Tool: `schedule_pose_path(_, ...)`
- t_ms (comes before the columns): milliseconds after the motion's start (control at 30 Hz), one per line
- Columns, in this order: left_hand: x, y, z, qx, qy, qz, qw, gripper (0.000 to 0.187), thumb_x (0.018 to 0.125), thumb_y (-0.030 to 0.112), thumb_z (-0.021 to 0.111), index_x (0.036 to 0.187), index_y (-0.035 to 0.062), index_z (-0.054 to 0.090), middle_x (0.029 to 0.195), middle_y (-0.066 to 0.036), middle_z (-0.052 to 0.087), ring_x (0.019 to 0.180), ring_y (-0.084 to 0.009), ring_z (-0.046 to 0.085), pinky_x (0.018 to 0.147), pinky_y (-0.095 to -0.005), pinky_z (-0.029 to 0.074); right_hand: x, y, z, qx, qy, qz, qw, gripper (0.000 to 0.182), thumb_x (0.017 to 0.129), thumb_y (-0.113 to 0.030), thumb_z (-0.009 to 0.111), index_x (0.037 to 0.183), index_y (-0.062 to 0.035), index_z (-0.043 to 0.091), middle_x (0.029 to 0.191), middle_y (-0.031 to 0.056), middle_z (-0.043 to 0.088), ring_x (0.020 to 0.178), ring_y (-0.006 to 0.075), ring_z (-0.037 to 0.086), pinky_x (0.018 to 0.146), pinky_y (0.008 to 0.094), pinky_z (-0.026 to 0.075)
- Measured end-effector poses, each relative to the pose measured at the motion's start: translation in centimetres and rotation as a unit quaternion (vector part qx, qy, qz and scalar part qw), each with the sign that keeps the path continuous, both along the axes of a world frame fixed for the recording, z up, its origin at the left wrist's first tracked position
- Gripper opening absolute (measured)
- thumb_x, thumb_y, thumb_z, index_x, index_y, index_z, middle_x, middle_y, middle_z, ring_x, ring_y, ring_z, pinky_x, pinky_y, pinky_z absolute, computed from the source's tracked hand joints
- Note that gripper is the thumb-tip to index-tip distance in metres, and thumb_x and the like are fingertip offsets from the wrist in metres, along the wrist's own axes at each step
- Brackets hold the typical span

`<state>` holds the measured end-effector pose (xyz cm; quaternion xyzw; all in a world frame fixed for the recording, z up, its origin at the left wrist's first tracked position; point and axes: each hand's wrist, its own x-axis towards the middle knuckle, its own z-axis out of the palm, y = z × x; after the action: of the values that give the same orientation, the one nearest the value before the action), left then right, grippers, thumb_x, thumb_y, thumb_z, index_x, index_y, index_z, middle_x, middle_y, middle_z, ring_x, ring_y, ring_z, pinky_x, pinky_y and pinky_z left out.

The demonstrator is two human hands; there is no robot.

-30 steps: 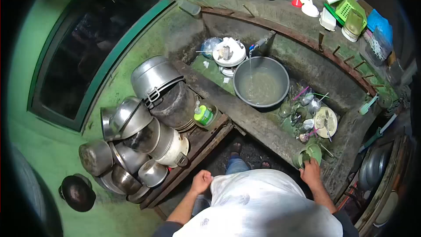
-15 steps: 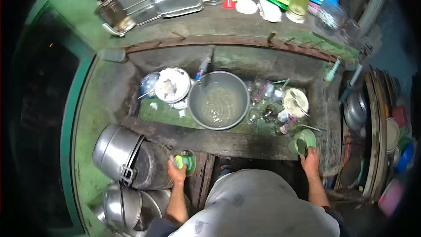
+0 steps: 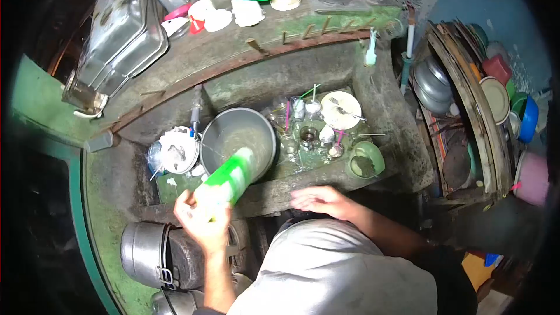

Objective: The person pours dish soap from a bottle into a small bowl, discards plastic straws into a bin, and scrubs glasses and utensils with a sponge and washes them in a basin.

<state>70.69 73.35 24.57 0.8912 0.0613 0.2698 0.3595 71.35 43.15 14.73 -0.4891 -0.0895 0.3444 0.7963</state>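
Observation:
My left hand [image 3: 201, 221] is closed around a green bottle [image 3: 224, 182], smeared by motion. It is tilted, with its far end over the near side of a grey basin [image 3: 205, 149] that holds cloudy water. My right hand [image 3: 319, 200] is stretched out with nothing in it, above the sink's front ledge and close to my shirt. On that ledge, further right, stands a light green tub [image 3: 382, 163] with something dark inside. Between tub and basin are several used glasses, one with dark liquid [image 3: 308, 135], and a plate with cutlery [image 3: 348, 105].
Left of the basin, white dishes [image 3: 175, 153] hold scraps under a tap [image 3: 195, 118]. Large metal pots [image 3: 143, 254] stand at lower left. Metal trays [image 3: 119, 29] and plastic ware line the back shelf. A wooden rack [image 3: 466, 99] of pans and bowls is at right.
The view has turned. My left hand has lifted the green bottle up toward the basin. My right hand has let go of the light green tub and moved left.

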Motion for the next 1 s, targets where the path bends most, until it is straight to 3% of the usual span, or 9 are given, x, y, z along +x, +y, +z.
schedule_pose_path(67,1.4,-6.4,-1.4,-0.030,-0.005,-0.091,0.995,0.091,0.064,0.010,0.084,0.139,0.0025,0.035,0.127,-0.013,0.046,0.112,-0.0225,0.051,0.099,-0.0373,0.042,1.1,0.7,-0.8,0.236,0.107,-0.030,0.965,0.075,0.086,-0.039,0.073,0.143,-0.0065,0.037,0.142,0.0155,0.047,0.126,0.0289,0.050,0.105,0.0447,0.041)
schedule_pose_path(133,2.1,-12.8,-4.6,-0.415,0.056,-0.153,0.895,0.100,0.063,0.012,0.086,0.143,0.0048,0.027,0.123,-0.013,0.049,0.112,-0.0225,0.052,0.098,-0.0363,0.044,2.0,-0.5,0.1,0.369,0.213,-0.141,0.894,0.081,0.076,-0.046,0.078,0.138,-0.0084,0.042,0.138,0.0123,0.049,0.128,0.0324,0.047,0.110,0.0506,0.034)
schedule_pose_path(267,0.7,-18.0,-7.4,-0.594,0.202,-0.260,0.734,0.108,0.071,0.009,0.084,0.153,0.0160,0.014,0.136,-0.016,0.046,0.118,-0.0235,0.052,0.097,-0.0363,0.046,3.2,-9.9,3.4,0.307,0.102,-0.350,0.879,0.073,0.078,-0.037,0.078,0.136,-0.0070,0.046,0.134,0.0099,0.053,0.129,0.0286,0.046,0.112,0.0502,0.030)
schedule_pose_path(333,-0.1,-16.3,-9.9,-0.570,0.231,-0.236,0.752,0.097,0.080,0.008,0.077,0.154,0.0207,0.014,0.143,-0.013,0.043,0.120,-0.0220,0.052,0.093,-0.0361,0.049,3.5,-15.9,4.5,0.278,-0.010,-0.430,0.859,0.059,0.085,-0.025,0.072,0.135,-0.0055,0.047,0.133,0.0100,0.055,0.126,0.0297,0.050,0.110,0.0509,0.034)
schedule_pose_path(433,-2.4,-12.4,-13.7,-0.537,0.280,-0.133,0.784,0.080,0.089,0.019,0.070,0.152,0.0178,0.021,0.141,-0.013,0.045,0.118,-0.0232,0.054,0.092,-0.0391,0.050,1.2,-25.4,8.7,-0.060,-0.207,-0.493,0.843,0.058,0.086,-0.013,0.069,0.138,-0.0048,0.044,0.134,0.0122,0.054,0.127,0.0311,0.049,0.108,0.0505,0.039)
schedule_pose_path(533,-5.5,-10.2,-15.5,-0.529,0.313,-0.042,0.788,0.070,0.093,0.027,0.067,0.149,0.0127,0.027,0.130,-0.010,0.055,0.110,-0.0208,0.058,0.087,-0.0404,0.051,-1.2,-27.4,10.9,0.029,-0.287,-0.510,0.811,0.056,0.086,-0.002,0.067,0.137,-0.0036,0.046,0.133,0.0118,0.054,0.123,0.0308,0.052,0.105,0.0493,0.043)
schedule_pose_path(667,-9.9,-9.1,-20.2,-0.506,0.359,0.009,0.784,0.058,0.093,0.026,0.066,0.141,0.0092,0.038,0.117,-0.005,0.061,0.098,-0.0166,0.060,0.082,-0.0367,0.052,-0.6,-21.5,6.8,-0.366,-0.328,-0.431,0.757,0.053,0.077,0.001,0.074,0.126,-0.0006,0.055,0.117,0.0088,0.062,0.106,0.0192,0.059,0.096,0.0349,0.046)
schedule_pose_path(800,-14.9,-8.3,-24.7,-0.420,0.381,0.034,0.823,0.051,0.091,0.020,0.070,0.134,0.0054,0.047,0.102,-0.001,0.062,0.091,-0.0119,0.060,0.079,-0.0291,0.050,1.0,-19.2,1.1,-0.226,-0.196,-0.487,0.820,0.041,0.075,-0.002,0.077,0.113,0.0015,0.063,0.105,0.0088,0.069,0.096,0.0152,0.064,0.086,0.0306,0.049)
schedule_pose_path(1000,-23.5,-5.1,-30.7,-0.384,0.368,0.088,0.842,0.043,0.085,0.007,0.073,0.123,-0.0037,0.056,0.087,0.002,0.059,0.079,-0.0067,0.054,0.076,-0.0203,0.047,2.2,-20.3,0.2,-0.291,-0.200,-0.458,0.816,0.038,0.075,-0.002,0.076,0.112,0.0010,0.065,0.104,0.0090,0.070,0.093,0.0142,0.065,0.084,0.0303,0.050)
